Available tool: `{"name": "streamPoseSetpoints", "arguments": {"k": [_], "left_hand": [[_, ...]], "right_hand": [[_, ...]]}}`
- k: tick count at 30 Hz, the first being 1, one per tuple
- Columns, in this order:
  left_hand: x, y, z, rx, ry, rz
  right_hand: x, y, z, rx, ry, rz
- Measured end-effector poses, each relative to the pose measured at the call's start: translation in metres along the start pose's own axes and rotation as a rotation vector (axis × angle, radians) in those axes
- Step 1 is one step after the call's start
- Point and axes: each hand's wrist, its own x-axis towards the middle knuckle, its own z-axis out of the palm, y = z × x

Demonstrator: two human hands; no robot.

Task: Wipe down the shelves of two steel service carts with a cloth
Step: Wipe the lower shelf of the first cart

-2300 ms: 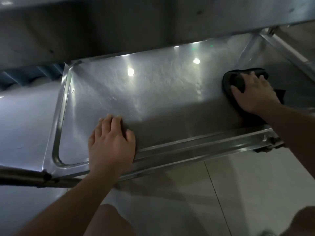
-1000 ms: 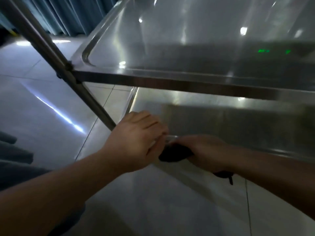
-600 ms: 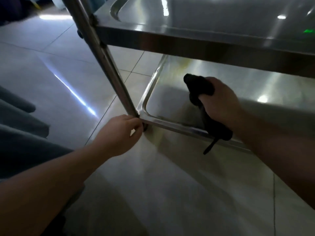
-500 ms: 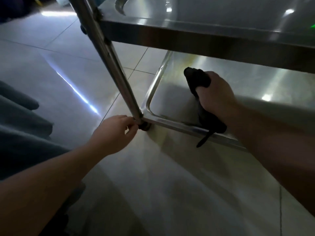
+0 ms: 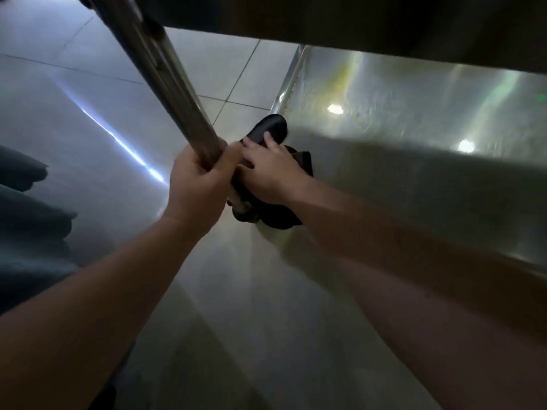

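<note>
My left hand (image 5: pixel 196 184) is wrapped tight round the cart's upright leg (image 5: pixel 174 93) just above the bottom shelf (image 5: pixel 414 113), I judge to keep the cart from rolling while I push. My right hand (image 5: pixel 269 170) lies with fingers spread flat on the dark cloth (image 5: pixel 270 128), pressing it into the shelf's near left corner, where grime would likely collect against the raised rim.

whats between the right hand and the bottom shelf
The dark cloth lies between them: in the head view the right hand presses it flat on the bottom shelf at its near left corner.
</note>
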Motion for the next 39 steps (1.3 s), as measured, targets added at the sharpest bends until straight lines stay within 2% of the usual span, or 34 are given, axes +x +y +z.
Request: {"name": "streamPoseSetpoints", "arguments": {"k": [2, 5, 8, 11, 14, 18, 21, 24, 27, 29, 31, 34, 36, 38, 39], "left_hand": [[0.006, 0.002, 0.007, -0.091, 0.035, -0.003], [0.012, 0.002, 0.014, -0.162, 0.083, -0.053], [0.013, -0.001, 0.016, -0.172, 0.089, -0.073], [0.015, -0.003, 0.02, -0.199, 0.111, -0.037], [0.015, -0.004, 0.021, -0.176, 0.107, -0.006], [0.016, -0.003, 0.021, -0.189, 0.128, -0.017], [0.016, -0.001, 0.021, -0.183, 0.135, -0.018], [0.016, 0.002, 0.024, -0.186, 0.166, -0.038], [0.017, 0.002, 0.024, -0.193, 0.158, -0.029], [0.017, 0.001, 0.023, -0.198, 0.127, -0.018], [0.017, -0.001, 0.022, -0.196, 0.116, -0.011], [0.016, -0.002, 0.023, -0.173, 0.115, 0.006], [0.017, -0.002, 0.023, -0.178, 0.108, 0.012], [0.017, -0.002, 0.021, -0.182, 0.112, 0.01], [0.017, -0.002, 0.021, -0.181, 0.115, 0.01]], "right_hand": [[-0.01, 0.008, 0.007, -0.163, -0.035, -0.092], [-0.054, 0.034, 0.014, -0.178, 0.048, -0.077], [-0.111, 0.09, 0.003, -0.315, 0.168, 0.013], [-0.142, 0.152, -0.035, -0.277, 0.283, 0.238], [-0.126, 0.181, -0.059, -0.258, 0.439, 0.475], [-0.043, 0.158, -0.066, -0.196, 0.471, 0.558], [0.014, 0.106, -0.049, -0.231, 0.391, 0.424], [0.03, 0.056, -0.02, -0.312, 0.222, 0.118], [0.001, 0.054, -0.015, -0.296, 0.081, -0.131], [-0.03, 0.077, -0.02, -0.319, 0.064, -0.198], [-0.052, 0.108, -0.03, -0.333, 0.165, -0.103], [-0.043, 0.144, -0.057, -0.296, 0.36, 0.247], [-0.007, 0.146, -0.07, -0.256, 0.428, 0.428], [0.037, 0.129, -0.073, -0.209, 0.432, 0.484], [0.057, 0.116, -0.069, -0.2, 0.409, 0.452]]}}
